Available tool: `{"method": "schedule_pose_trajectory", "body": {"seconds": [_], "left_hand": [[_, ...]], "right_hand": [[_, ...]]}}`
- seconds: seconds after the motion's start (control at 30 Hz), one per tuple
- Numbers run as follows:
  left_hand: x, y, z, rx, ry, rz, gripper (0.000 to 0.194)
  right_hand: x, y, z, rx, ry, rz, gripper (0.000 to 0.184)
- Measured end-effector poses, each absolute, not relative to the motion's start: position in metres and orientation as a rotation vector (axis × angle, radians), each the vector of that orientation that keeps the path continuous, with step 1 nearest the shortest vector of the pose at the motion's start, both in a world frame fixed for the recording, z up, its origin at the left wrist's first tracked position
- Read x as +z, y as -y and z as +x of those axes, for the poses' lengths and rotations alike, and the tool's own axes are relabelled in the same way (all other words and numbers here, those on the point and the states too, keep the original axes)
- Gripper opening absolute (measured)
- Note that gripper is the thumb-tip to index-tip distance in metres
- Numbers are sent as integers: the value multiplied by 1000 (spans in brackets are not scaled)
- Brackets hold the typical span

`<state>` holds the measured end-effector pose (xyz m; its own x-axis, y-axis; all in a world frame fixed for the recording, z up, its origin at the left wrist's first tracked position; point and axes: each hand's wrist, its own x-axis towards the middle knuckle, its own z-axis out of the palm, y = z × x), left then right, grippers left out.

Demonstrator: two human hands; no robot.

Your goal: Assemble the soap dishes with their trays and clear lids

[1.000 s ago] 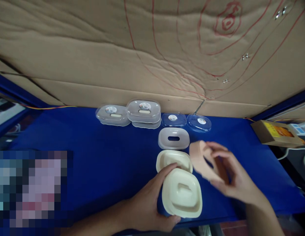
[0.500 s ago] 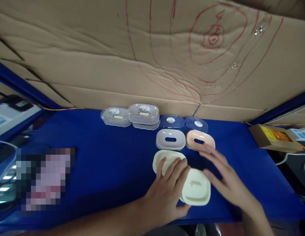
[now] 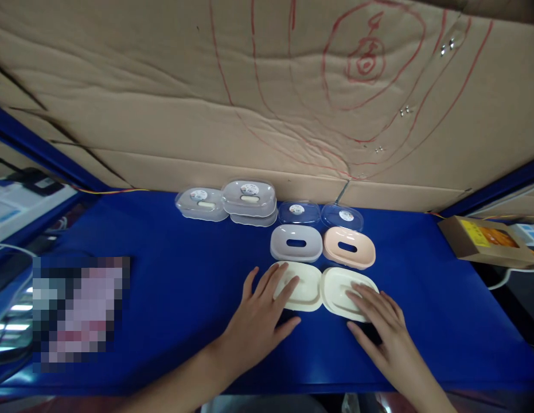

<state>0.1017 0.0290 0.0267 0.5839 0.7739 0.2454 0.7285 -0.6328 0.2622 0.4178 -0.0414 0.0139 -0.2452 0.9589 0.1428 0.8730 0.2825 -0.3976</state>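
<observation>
Cream trays (image 3: 331,287) lie back from the desk's (image 3: 184,275) front edge, left hand (image 3: 258,314) and right hand (image 3: 385,332) spread over them.

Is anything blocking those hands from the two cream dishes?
Nothing visible does: the left hand has its fingers over the left cream dish, the right hand over the right cream dish, with no other object between.
</observation>
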Motion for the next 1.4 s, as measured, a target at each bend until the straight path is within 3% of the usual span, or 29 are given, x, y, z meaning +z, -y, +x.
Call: {"method": "schedule_pose_trajectory", "body": {"seconds": [0.33,0.53,0.7,0.9,1.1,1.4], "left_hand": [[22,-29,85,564,-1351,2683,41],[30,-35,74,559,-1341,2735,49],[60,-103,45,757,-1440,2750,53],[56,-191,22,821,-1675,2650,80],[47,-195,22,989,-1589,2590,53],[53,-205,21,918,-1437,2546,66]], "right_hand": [[7,46,425,259,2178,-1752,54],[11,36,407,165,2201,-1738,52],[16,26,380,158,2189,-1587,48],[14,25,338,190,2200,-1461,44],[15,24,321,217,2254,-1401,44],[15,19,309,220,2362,-1386,45]]}}
